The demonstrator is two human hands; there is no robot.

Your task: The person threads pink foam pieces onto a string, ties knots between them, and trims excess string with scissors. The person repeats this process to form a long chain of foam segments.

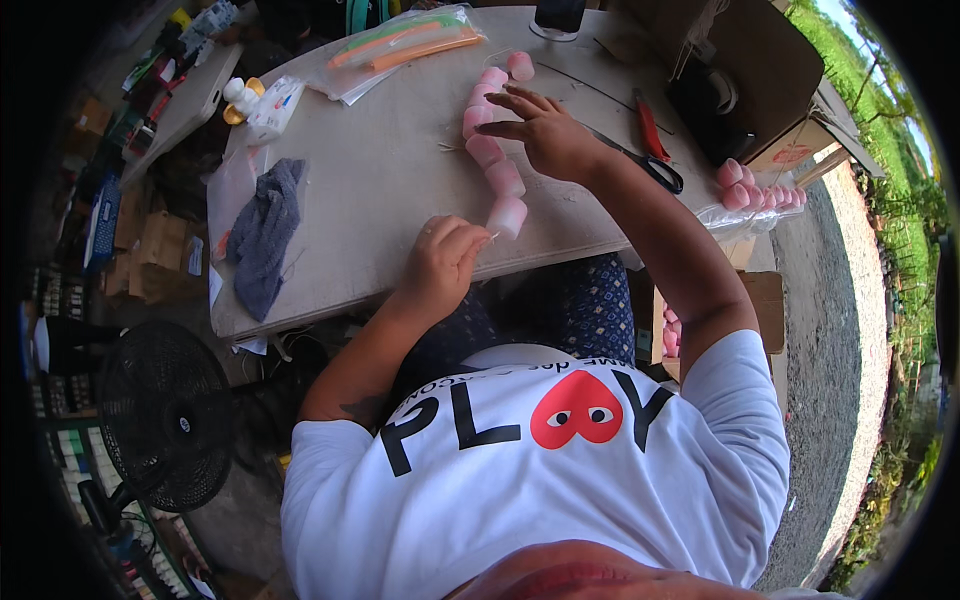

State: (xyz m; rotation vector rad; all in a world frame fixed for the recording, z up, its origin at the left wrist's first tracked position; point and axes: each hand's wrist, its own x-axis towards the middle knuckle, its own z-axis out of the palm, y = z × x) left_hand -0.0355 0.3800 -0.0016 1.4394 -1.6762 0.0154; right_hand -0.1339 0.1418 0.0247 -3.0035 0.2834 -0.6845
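A row of pink-and-white, marshmallow-like cylinders (pixel 506 178) curves across the table, from its far middle down to the near edge. At the near end, the fingertips of my left hand (pixel 446 255) are pinched on a thin pale string (pixel 493 237) beside the last cylinder (pixel 508 217). Over the far half of the row, my right hand (pixel 556 138) reaches in with its fingers spread. Its fingertips lie at or just above the cylinders; contact is hard to tell. One more pink cylinder (pixel 520 66) sits at the far end of the row.
Scissors (pixel 664 176), a red-handled tool (pixel 651 132) and a thin rod lie right of my right hand. More pink cylinders (pixel 738 185) sit by a cardboard box (pixel 790 150). A grey cloth (pixel 265 240), a white bottle (pixel 275 112) and plastic packets (pixel 400 50) lie left. A black fan (pixel 165 420) stands below.
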